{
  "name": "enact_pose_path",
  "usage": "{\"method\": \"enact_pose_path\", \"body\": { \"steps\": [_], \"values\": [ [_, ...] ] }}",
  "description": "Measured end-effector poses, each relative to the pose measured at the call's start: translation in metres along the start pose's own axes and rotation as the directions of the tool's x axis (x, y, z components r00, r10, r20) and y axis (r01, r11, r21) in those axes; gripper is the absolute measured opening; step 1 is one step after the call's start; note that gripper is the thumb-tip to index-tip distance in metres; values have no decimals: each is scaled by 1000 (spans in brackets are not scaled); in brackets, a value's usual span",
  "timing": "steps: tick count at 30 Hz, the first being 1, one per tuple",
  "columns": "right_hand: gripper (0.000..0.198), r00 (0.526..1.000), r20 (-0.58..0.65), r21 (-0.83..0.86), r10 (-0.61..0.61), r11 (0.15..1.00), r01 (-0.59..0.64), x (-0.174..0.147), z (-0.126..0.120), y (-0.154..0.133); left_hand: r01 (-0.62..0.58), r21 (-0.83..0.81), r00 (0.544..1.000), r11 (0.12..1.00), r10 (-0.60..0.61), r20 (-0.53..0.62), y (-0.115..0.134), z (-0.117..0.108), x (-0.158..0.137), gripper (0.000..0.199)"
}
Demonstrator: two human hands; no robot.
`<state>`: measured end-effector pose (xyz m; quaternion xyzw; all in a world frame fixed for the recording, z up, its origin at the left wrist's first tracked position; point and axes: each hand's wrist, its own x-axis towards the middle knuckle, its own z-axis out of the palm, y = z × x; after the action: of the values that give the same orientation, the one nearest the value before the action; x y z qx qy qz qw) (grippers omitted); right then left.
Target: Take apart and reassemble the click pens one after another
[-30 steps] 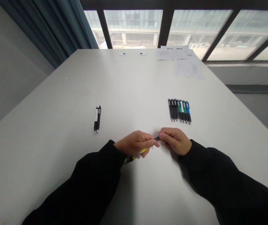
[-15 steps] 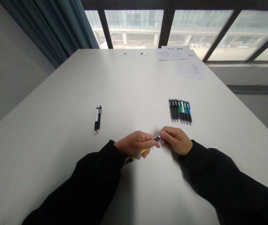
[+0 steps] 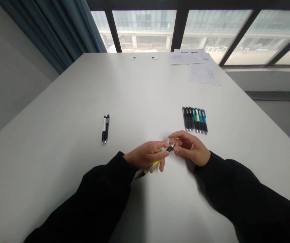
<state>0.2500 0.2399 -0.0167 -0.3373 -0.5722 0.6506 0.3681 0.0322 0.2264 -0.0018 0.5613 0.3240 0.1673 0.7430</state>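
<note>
A yellow and black pen point(image 3: 156, 163) lies slantwise in my left hand point(image 3: 150, 154), pinched between thumb and fingers. Its silver tip points up to the right, at the fingertips of my right hand point(image 3: 189, 148). That right hand is partly open, its fingers loosely curled and spread around the tip; whether they touch it I cannot tell. Beyond my right hand lies a row of pens point(image 3: 195, 120) with black, green, white and blue barrels, side by side. Farther left, a white pen point(image 3: 104, 130) and a black pen point(image 3: 107, 129) lie together.
The white table point(image 3: 135, 94) reaches to the windows. Printed papers point(image 3: 204, 73) lie at its far right corner, and two small white oval pieces point(image 3: 154, 58) with dark spots are at the far edge. A blue curtain point(image 3: 58, 30) hangs at the left.
The fingers of my right hand were pinched at the pen's tip; they have loosened and spread apart. My left hand stays nearly in place with the pen.
</note>
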Motion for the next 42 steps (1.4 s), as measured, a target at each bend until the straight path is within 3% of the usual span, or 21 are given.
{"method": "enact_pose_path", "body": {
  "steps": [4,8,12,18,24,31,35,42],
  "values": [
    [29,997,-36,-51,62,997,-63,1,-2,1,5,-6,1000,1000,-5,17,-2,-1,1,34],
    [28,1000,4,4,29,1000,-29,1,-5,3,5,-6,1000,1000,-5,17,-4,-3,2,35],
    [40,1000,15,80,21,997,-22,1,-6,1,3,-4,999,1000,-3,43,-4,-3,2,36],
    [33,996,-30,-45,85,995,-86,1,-5,1,24,1,1000,1000,-24,20,-2,-2,1,31],
    [39,999,-11,36,54,998,-53,2,-5,-1,0,1,1000,1000,0,9,-3,-1,1,28],
    [35,992,-48,-86,118,989,-121,3,-4,2,-22,-38,1000,999,21,-14,-7,-1,2,22],
    [34,992,-66,-37,103,994,-106,3,-4,2,-27,-60,999,998,25,-32,-8,0,2,15],
    [31,995,-102,-37,16,999,-20,1,-3,3,12,-4,994,1000,-12,-110,1,3,2,25]
  ]
}}
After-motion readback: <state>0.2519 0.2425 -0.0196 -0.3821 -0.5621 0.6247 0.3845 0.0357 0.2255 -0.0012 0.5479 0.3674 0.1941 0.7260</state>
